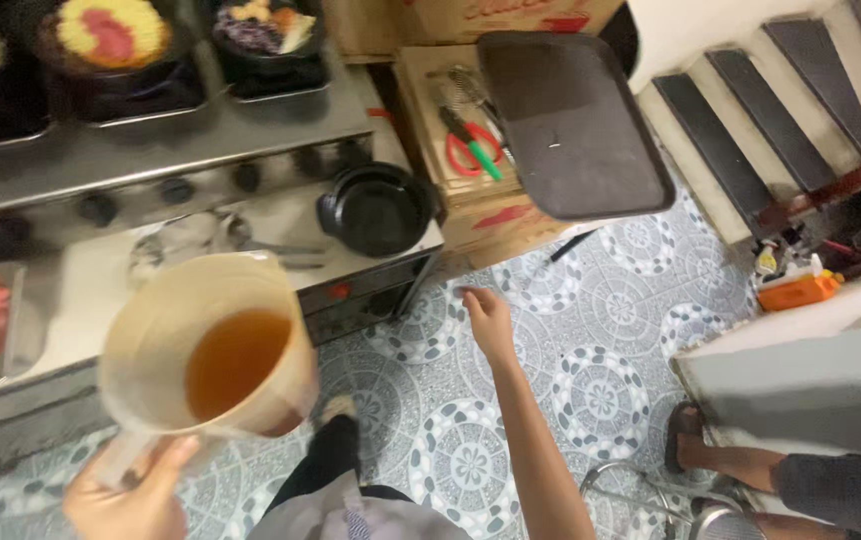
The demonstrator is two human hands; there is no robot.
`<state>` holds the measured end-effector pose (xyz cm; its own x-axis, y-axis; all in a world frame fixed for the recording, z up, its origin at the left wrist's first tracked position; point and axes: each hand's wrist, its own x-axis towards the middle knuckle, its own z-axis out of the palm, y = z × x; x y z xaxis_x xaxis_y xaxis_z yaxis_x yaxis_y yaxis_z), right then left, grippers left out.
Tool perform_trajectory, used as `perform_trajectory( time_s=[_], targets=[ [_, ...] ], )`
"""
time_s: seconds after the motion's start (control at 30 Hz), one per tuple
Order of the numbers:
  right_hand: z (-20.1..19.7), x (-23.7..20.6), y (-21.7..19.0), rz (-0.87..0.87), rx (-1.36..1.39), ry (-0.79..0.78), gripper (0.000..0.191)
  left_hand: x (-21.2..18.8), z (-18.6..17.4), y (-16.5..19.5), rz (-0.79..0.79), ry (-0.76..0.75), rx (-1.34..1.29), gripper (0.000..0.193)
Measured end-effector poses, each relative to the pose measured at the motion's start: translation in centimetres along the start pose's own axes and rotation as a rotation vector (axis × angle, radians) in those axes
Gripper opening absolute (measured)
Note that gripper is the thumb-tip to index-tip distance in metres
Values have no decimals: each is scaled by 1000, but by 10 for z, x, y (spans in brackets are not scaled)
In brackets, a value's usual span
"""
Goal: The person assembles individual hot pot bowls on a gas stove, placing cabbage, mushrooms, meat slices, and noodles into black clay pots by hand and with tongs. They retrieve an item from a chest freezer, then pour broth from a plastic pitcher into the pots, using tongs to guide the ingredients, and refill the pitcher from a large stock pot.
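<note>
Head view: left hand point(128, 500) closed on translucent plastic jug point(212, 345) of amber liquid, tilted; sloshing risks spills onto patterned tile floor point(590, 340). Right hand point(487, 320) open, empty.

Tan cardboard boxes point(480, 215) w/ red print, prob. stacked

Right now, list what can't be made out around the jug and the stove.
- Left hand: head view, cut by the bottom edge.
- Jug: motion-blurred; handle grip unclear.
- Bowls on the stove: cut by the top edge.
- Right hand: fingertips blurred.
</note>
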<state>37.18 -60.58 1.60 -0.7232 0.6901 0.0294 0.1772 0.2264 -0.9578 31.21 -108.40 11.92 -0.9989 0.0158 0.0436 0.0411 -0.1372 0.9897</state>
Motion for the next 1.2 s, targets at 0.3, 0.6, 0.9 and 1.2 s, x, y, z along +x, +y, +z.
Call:
perform_trajectory(
  time_s=[0.3, 0.6, 0.9, 1.2],
  targets=[
    [-72, 140, 38, 221, 356, 400, 27, 39, 185, -37, -9, -107, -177, 42],
    [-86, 343, -2, -598, -954, 227, 14, 70, 306, -51, -33, 40, 34, 29],
    [-34, 475, 23, -745, -1165, -7, 24, 75, 401, -55, -34, 311, 59, 27],
    [4, 526, 31, -710, -1519, -253, 26, 78, 445, -64, 113, 423, 21, 23]
  ],
)
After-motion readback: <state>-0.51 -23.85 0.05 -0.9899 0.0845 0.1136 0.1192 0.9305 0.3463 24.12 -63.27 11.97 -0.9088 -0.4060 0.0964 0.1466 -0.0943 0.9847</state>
